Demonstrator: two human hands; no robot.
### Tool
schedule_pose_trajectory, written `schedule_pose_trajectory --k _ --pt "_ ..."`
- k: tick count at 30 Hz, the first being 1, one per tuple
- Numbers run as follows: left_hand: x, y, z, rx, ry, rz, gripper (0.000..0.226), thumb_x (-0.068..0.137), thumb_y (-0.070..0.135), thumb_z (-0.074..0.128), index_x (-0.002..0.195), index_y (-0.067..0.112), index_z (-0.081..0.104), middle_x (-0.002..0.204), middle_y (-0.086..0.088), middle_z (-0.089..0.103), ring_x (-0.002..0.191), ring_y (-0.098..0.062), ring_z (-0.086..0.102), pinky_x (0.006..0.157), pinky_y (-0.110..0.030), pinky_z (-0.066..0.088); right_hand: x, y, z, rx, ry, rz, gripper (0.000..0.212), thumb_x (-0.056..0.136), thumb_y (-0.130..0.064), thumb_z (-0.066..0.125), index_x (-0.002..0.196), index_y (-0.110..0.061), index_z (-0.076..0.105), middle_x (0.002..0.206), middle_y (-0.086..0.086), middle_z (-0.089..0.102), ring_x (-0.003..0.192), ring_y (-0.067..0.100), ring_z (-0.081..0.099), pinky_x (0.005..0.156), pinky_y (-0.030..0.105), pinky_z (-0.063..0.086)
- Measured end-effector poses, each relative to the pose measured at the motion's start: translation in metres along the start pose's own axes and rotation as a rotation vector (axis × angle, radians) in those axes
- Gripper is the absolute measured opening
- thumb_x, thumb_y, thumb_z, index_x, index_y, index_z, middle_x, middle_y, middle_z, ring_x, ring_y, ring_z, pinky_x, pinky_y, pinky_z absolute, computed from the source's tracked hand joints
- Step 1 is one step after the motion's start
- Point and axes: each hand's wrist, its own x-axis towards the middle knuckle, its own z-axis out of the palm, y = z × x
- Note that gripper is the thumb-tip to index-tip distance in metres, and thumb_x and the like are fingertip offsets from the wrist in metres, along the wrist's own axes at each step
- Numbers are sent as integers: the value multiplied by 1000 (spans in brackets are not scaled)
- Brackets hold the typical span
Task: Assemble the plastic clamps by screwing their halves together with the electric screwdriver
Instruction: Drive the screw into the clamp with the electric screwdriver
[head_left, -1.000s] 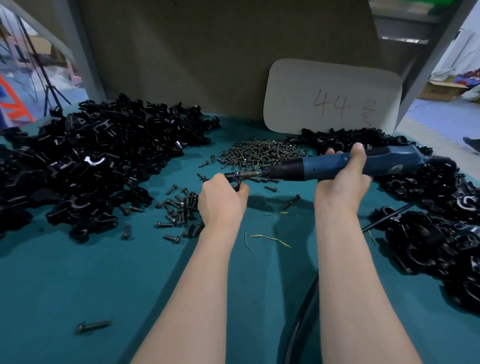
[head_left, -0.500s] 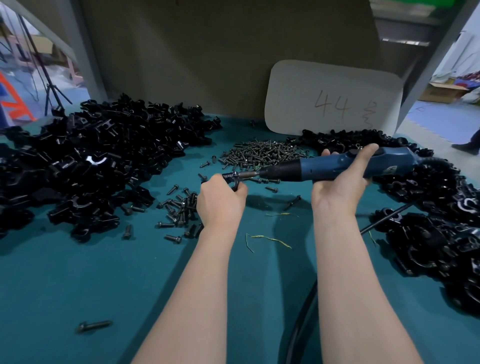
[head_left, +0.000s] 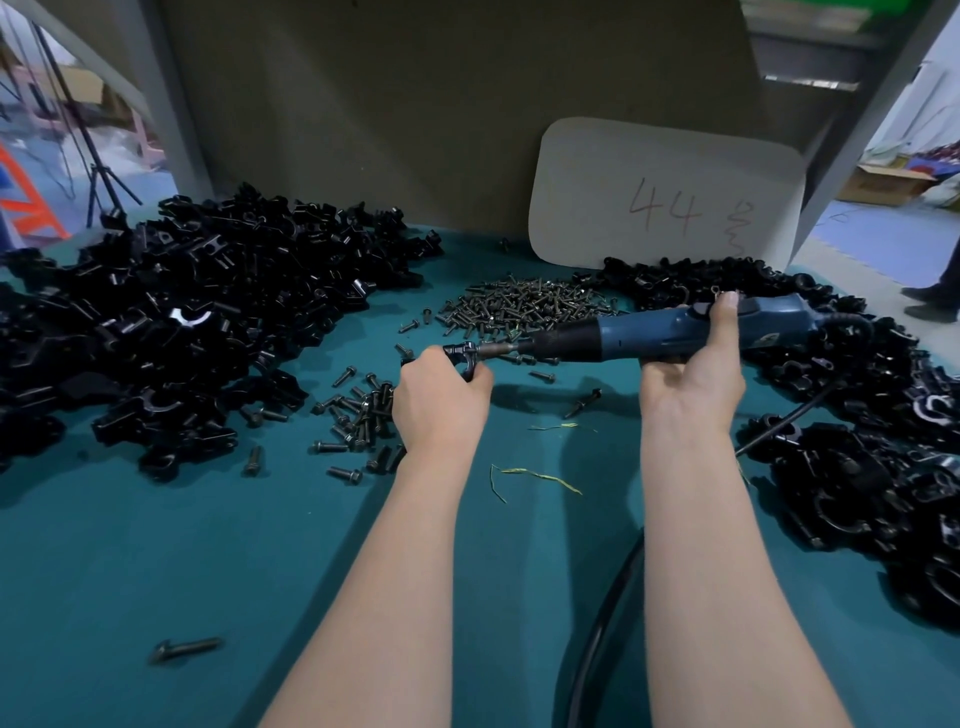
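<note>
Black plastic, the clamp (head_left: 464, 358) is held above the table (head_left: 156, 545) near the middle of the view. It is mostly hidden in the left hand (head_left: 439, 400), whose grip is curled tight around it so that only its upper edge shows. From three o'clock the electric screwdriver (head_left: 649, 338) lies almost level, its bit (head_left: 498, 349) meeting the clamp; the screw under it is too small to make out. The right hand (head_left: 693, 384) has its grip wrapped round the blue body from below, with one finger laid over the top.

I judge this to be the driving step: a screw is being run in to pull the two halves together. How far it is seated cannot be told. The next move calls for the bit to be in line with the screw while the left hand resists the twist. After that the bit should draw back toward three o'clock and the clamp be put aside.

At twelve o'clock from the clamp lies the pile of screws (head_left: 524, 306), and at seven o'clock a looser scatter of bolts (head_left: 358, 410). A large heap of clamp halves (head_left: 182, 322) fills nine to ten o'clock, and a second heap (head_left: 883, 415) runs from one to four o'clock. The black cord (head_left: 597, 623) leaves toward six o'clock. A white card (head_left: 665, 156) marked 44 leans at one o'clock.
</note>
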Motion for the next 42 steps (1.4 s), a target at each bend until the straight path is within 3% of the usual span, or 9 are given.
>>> schedule_pose_trajectory --k 4,7,16,21,24,26,31,36,42 --pt "-1 1 1 33 3 22 22 91 30 57 92 8 56 82 -11 70 77 -27 69 69 -39 56 1 -1 1 42 -37 -36 22 90 -22 66 105 -12 54 90 0 64 68 10 66 52 22 52" --pt "0 1 1 25 9 6 23 91 31 56 92 7 56 82 -12 70 78 -27 69 69 -40 56 -1 3 5 57 -82 -65 19 92 -20 63 105 -12 52 87 2 62 71 13 65 59 25 54" --pt "1 1 0 5 -4 -9 23 89 29 58 91 7 59 79 -11 70 75 -26 70 70 -40 58 0 7 5 36 -115 -127 34 94 -19 59 123 -9 44 97 5 59 81 17 66 63 21 54" --pt "1 2 -1 0 -13 -23 21 89 29 59 84 10 56 78 -11 71 74 -25 70 66 -37 58 -2 8 6 32 -140 -127 34 95 -20 58 123 -11 41 101 7 58 85 18 65 69 24 56" --pt "1 3 -3 6 -25 -38 23 89 29 59 74 13 51 77 -11 71 73 -25 70 64 -36 57 -4 9 8 36 -176 -123 28 97 -22 56 121 -15 44 97 3 59 88 16 65 71 23 55" --pt "2 3 -5 7 -43 -52 21 88 29 59 78 10 56 76 -11 71 73 -26 70 63 -36 56 -6 8 9 50 -200 -112 30 97 -24 55 124 -15 46 92 1 59 88 16 64 70 22 54" --pt "2 4 -9 -11 -81 -82 20 88 29 59 85 9 60 76 -11 71 73 -25 71 63 -36 56 -8 5 9 113 -213 -95 48 95 -28 58 138 -20 37 94 5 60 89 19 63 84 28 54" --pt "2 4 -8 3 -76 -78 20 88 30 59 82 11 57 77 -11 71 73 -25 71 61 -33 54 -6 0 7 159 -186 -42 53 93 -36 59 138 -15 43 112 10 58 99 23 62 100 36 49" --pt "2 4 -8 5 -82 -74 20 87 29 59 82 10 58 77 -12 71 73 -25 71 64 -35 56 -3 -4 2 216 -215 62 57 89 -31 66 140 -17 44 106 5 60 93 20 62 95 36 51"
